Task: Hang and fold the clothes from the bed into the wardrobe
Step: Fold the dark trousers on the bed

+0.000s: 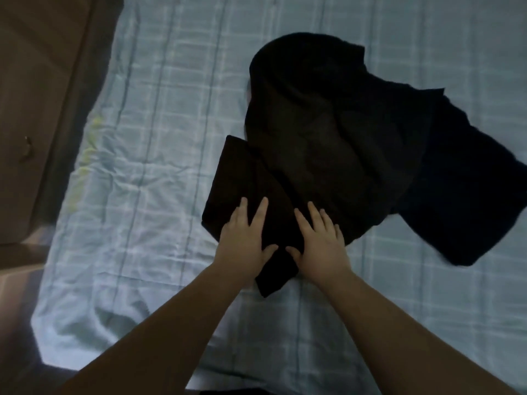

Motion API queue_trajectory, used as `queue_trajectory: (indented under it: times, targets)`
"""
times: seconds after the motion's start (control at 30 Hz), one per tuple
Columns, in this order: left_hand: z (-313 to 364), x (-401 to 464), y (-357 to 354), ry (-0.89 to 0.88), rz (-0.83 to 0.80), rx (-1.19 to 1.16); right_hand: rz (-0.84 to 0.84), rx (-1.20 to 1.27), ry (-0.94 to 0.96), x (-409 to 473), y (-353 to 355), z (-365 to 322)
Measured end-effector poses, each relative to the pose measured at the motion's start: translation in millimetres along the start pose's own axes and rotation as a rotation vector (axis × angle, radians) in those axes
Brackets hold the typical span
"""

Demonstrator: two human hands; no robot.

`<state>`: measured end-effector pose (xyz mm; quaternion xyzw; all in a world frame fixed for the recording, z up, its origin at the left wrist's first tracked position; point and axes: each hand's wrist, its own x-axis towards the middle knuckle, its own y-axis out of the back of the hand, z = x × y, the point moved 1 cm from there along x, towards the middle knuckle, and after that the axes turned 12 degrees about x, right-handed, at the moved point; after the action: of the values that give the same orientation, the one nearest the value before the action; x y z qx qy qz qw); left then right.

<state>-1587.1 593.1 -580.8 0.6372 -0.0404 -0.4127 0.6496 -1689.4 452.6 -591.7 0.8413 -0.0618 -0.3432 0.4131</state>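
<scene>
Head view. Both hands lie flat on a folded black garment point(251, 201) at the near edge of the dark pile, on the bed point(159, 143) with its pale blue checked sheet. My left hand point(245, 238) has its fingers straight and spread, palm pressing the cloth; nothing gripped. My right hand point(320, 240) is likewise flat, fingers extended, at the folded piece's right edge where it meets the loose black clothes point(322, 132), which are heaped just behind and touching it. A darker piece point(462, 178) trails to the right.

Handling estimate: soft, light, limp fabric; it will sag if lifted by one edge. Best taken with a hand slid under each short end. Wardrobe door point(31, 104) stands at left, shut as far as I can tell.
</scene>
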Motion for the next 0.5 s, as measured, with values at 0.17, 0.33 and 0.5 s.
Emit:
queue_trajectory:
  times: [0.17, 0.33, 0.5]
  targets:
    - [3, 2, 1, 0.085, 0.067, -0.388, 0.104, -0.024, 0.033, 2, 1, 3]
    - [6, -10, 28, 0.107, -0.066, -0.554, 0.046, 0.131, 0.051, -20, 6, 3]
    - [-5, -34, 52, 0.051, -0.231, -0.503, -0.015, 0.307, 0.155, -59, 9, 0]
